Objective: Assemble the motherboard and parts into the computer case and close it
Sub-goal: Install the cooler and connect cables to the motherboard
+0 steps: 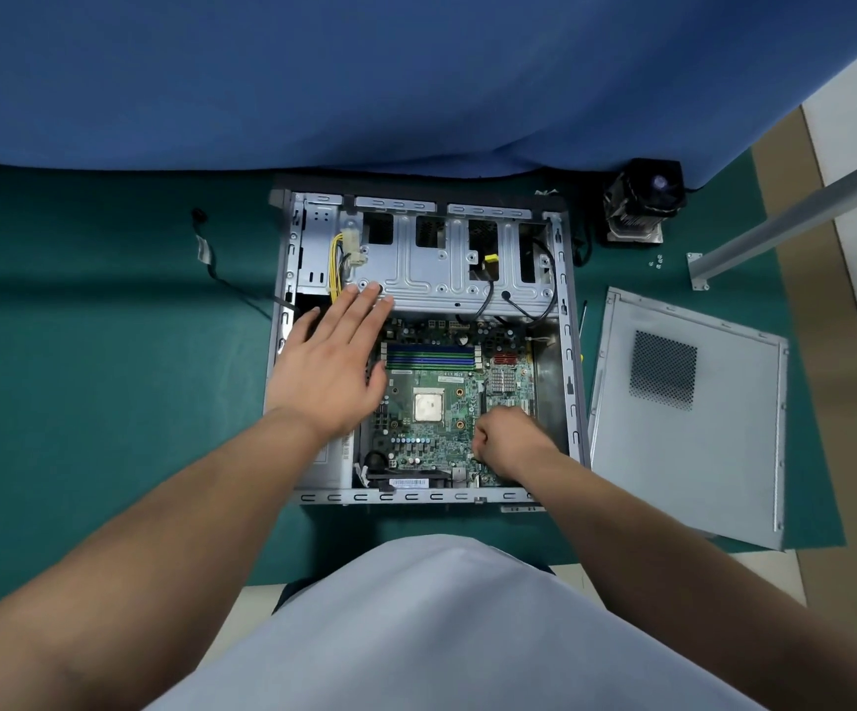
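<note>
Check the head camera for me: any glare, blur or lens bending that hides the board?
Head view: even light, no glare on the motherboard; wide-angle bending curves the case edges; left hand and right hand cover parts of the board.

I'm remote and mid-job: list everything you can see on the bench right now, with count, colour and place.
Computer case: one, grey metal, open, centre of mat.
Motherboard: one, green, inside the case.
Drive cage: one, silver, far half of the case.
Side panel: one, grey, flat on the mat right of the case.
Cooler fan: one, black, far right of the case.
Screws: a few, silver, near the fan.
Loose cable: one, black, left of the case.
Mat: one, green, under everything.
Left hand: open, over the case's left side.
Right hand: curled over the motherboard's near right; contents hidden.
</note>
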